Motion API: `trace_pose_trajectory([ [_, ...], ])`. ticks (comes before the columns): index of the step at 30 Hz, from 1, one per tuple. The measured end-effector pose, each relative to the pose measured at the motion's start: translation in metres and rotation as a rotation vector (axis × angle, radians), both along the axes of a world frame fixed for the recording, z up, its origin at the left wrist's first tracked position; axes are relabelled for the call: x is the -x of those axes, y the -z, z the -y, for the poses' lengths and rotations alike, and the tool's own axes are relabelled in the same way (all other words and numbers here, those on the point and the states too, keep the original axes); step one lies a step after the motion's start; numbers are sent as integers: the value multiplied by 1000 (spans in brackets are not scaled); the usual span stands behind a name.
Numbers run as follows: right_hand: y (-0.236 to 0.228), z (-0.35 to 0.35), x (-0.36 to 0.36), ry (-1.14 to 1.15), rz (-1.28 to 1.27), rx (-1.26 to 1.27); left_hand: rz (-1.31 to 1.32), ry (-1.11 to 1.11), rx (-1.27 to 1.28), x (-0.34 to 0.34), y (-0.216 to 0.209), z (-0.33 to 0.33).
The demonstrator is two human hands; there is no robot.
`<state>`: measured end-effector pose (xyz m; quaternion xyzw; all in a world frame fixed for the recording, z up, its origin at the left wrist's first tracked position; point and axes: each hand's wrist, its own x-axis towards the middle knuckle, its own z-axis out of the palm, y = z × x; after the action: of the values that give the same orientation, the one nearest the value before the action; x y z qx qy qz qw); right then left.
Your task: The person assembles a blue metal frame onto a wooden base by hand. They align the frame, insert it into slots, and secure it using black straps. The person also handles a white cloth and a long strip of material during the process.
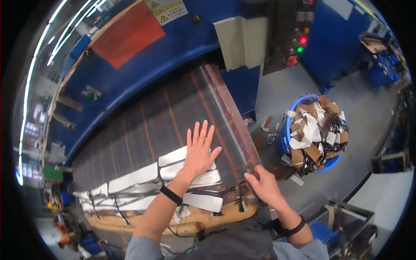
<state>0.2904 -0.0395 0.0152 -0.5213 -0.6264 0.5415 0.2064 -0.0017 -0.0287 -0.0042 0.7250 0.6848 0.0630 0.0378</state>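
A dark plaid fabric (151, 117) with orange lines lies spread over the bed of a blue machine. My left hand (199, 151) rests flat near its front, palm down, fingers stretched out and slightly apart. Under and beside that hand lie several white strips (134, 177), overlapping in rows with dark gaps between them. At the right front corner my right hand (263, 186) is closed, thumb and fingers pinching the fabric's edge. Some of its fingertips are hidden. A worn reddish-brown border (232, 108) runs along the right side of the bed.
A yellowish wooden rail (234, 213) lines the front, close to my body. On the floor to the right stands a blue bin (287, 130) heaped with white and brown scraps. Farther back is a control panel (288, 39) with lit red and green lamps. A metal frame (353, 216) stands lower right.
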Motion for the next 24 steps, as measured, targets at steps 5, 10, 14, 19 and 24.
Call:
trace_pose_trajectory([
  [5, 9, -17, -6, -164, -46, -19, -85, -74, 37, -16, -1, -11],
  [10, 12, -28, -14, -299, -36, -59, -83, -110, 44, -24, -3, -12],
  [14, 8, -37, -18, -438, 58, -162, -42, -164, 9, -33, 1, -9],
  [19, 4, -39, -23, -487, 131, -163, -31, -177, -33, -44, 5, -15],
  [24, 7, -23, -38, -473, 167, -206, -46, -199, -35, -44, 17, -3],
])
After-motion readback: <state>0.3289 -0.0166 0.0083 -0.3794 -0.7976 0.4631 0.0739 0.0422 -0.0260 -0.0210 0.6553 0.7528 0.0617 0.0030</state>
